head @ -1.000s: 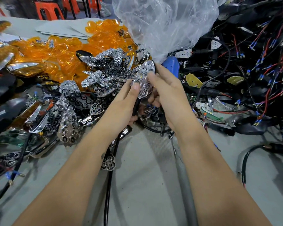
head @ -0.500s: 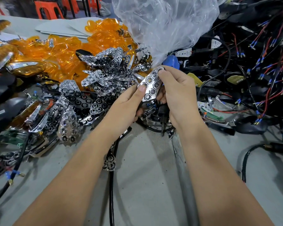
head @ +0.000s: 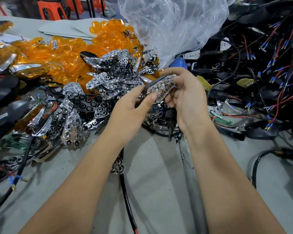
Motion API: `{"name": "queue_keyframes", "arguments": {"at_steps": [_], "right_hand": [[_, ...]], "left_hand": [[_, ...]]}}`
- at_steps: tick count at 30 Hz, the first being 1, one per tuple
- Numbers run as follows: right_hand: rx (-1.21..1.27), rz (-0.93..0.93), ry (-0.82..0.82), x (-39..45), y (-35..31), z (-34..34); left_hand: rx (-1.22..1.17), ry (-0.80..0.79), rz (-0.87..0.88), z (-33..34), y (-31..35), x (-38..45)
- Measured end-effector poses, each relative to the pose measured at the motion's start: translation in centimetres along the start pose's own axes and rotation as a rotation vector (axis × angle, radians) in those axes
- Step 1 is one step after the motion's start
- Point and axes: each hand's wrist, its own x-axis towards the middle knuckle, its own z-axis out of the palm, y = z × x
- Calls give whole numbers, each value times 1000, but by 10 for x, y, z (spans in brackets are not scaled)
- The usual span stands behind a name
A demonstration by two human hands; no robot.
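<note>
And the chrome reflector [head: 161, 89] has come down: a second ago it stood almost upright at the foot of the plastic bag [head: 172, 26], then it tipped, and now it lies on a slant, honeycomb face up toward the camera, held in the air just in front of the heap of matching reflectors [head: 112, 76]. Both hands have it. The left hand [head: 130, 110] pinches the lower end with its thumb flat on the face, and the right hand [head: 188, 102] curls over the upper end, fingers wrapped across the top edge. A dark strip [head: 153, 83] now shows along the reflector's upper-left edge where earlier only bright chrome showed. My read is that the piece has been turned for a look or is being seated against a backing part, so the work sits mid-step, with nothing set down yet. Now the awkward bits. The reflector's back is completely out of sight, and I cannot tell whether that dark strip is a housing, a gasket or just shadow. The right hand's fingertips vanish behind the piece, and the left hand's fingers underneath are hidden too. Below the hands a black stubby part [head: 171, 115] pokes out of a tangle I cannot sort out, and a blue object [head: 178, 62] is half buried under the bag. The wire harnesses [head: 269, 65] on the right are too dense to separate, the orange lenses [head: 71, 58] blur together at the back, and both forearms run off the bottom edge over the grey table [head: 159, 174].
</note>
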Motion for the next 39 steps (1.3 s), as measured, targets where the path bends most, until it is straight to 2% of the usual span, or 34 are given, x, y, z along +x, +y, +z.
{"name": "queue_keyframes", "arguments": {"at_steps": [2,6,10,17,21,26,32,39], "right_hand": [[26,22,-33,0,0,3],[3,-110,-120,-3,5,5],[-37,-132,-162,-4,5,3],[-31,-178,-36,1,9,4],[9,-159,-35,2,12,1],[52,-131,-190,-2,13,3],[60,-111,-250,-3,13,1],[-51,-96,-303,-3,17,3]], "left_hand": [[29,18,31,0,1,0],[98,49,55,-1,4,-2],[29,54,-3,-1,4,-1],[-16,-31,-22,0,10,-6],[-28,-71,-42,0,7,-4],[-53,-40,-38,-4,2,-3],[-26,-9,-11,-5,3,-4],[-67,10,-57,-4,2,-3]]}}
